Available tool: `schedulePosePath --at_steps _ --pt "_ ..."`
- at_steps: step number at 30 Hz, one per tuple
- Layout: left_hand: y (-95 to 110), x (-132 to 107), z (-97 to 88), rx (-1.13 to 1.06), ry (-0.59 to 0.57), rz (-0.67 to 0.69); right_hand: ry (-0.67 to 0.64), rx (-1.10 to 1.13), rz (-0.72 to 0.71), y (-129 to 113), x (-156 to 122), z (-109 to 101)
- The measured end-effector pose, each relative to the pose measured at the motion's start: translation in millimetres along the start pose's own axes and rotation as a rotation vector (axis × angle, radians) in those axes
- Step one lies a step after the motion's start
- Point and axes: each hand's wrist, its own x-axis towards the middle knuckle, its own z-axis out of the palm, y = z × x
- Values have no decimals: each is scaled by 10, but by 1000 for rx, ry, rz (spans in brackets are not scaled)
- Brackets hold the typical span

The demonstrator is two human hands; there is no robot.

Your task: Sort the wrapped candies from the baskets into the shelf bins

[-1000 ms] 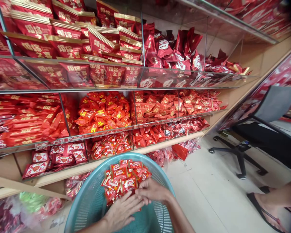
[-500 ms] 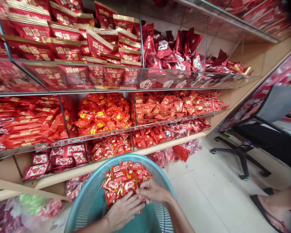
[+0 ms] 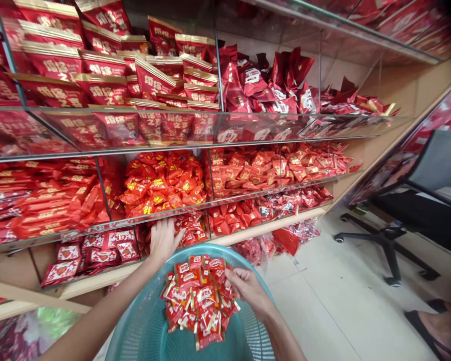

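My left hand is at the bottom shelf compartment of small red packets. Its thumb is spread from the fingers, whose tips are partly lost among the packets; it shows nothing in its grasp. A green plastic basket stands below, holding a pile of small red and gold candy packets. At the pile's right edge, my right hand has its fingers curled and pinched against a packet.
Glass-fronted shelves hold larger red packets, red packets with yellow print and dark red packets. Wrapped bags lie under the shelf. An office chair and a person's sandalled foot are on the right.
My left hand has left the pile in the basket and moved up to the bottom shelf compartment. My right hand stays at the pile's right side. The view has shifted slightly.
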Motion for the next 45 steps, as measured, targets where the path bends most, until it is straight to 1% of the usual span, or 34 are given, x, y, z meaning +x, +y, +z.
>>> schedulePosePath --at_steps 2,6,9,12,14,15,16,18,19,20,22,23,24,26,28,30,31,32,35,37,41,43,45 --pt "-1 135 61 16 -66 -97 -3 3 3 17 10 -4" --pt "36 224 137 35 -178 -208 2 -2 9 46 36 -17" --pt "14 263 113 7 -230 -249 3 -1 10 60 40 -19" --pt "-49 291 45 -79 -260 -283 -2 -7 4 64 29 -17" --pt "-83 266 -17 -203 -265 -347 -8 -14 5 61 21 -14" --pt "-90 232 -54 -314 -249 -401 -12 -16 6 58 19 -11" --pt "-86 182 -98 -469 -230 -465 -16 -15 5 53 17 -7" --pt "-40 39 -206 -892 -229 -595 -21 3 -5 38 14 6" --pt "2 -49 -269 -1139 -286 -643 -19 21 -15 25 12 15" --pt "55 -142 -333 -1373 -385 -675 -15 45 -27 11 10 25" --pt "188 -328 -455 -1752 -640 -717 9 90 -57 -27 2 50" --pt "264 -414 -505 -1877 -754 -725 29 109 -75 -47 -3 64" --pt "343 -492 -542 -1962 -839 -730 51 129 -94 -67 -8 78" --pt "498 -624 -577 -2043 -962 -722 91 173 -134 -103 -20 107" --pt "637 -724 -571 -2048 -1068 -700 106 229 -175 -125 -32 132" --pt "746 -798 -546 -2008 -1132 -671 107 273 -196 -130 -41 151" --pt "789 -828 -533 -1975 -1132 -658 111 285 -196 -127 -45 156" --pt "824 -853 -520 -1930 -1107 -646 118 292 -189 -122 -48 159" --pt "888 -911 -484 -1734 -962 -570 136 300 -163 -104 -54 157" --pt "903 -937 -459 -1609 -877 -473 134 320 -161 -98 -58 151" --pt "902 -969 -430 -1479 -797 -264 105 383 -172 -101 -67 146" --pt "897 -980 -438 -1427 -741 -187 86 401 -167 -107 -73 148" --pt "894 -991 -451 -1392 -696 -142 71 405 -163 -118 -81 152"
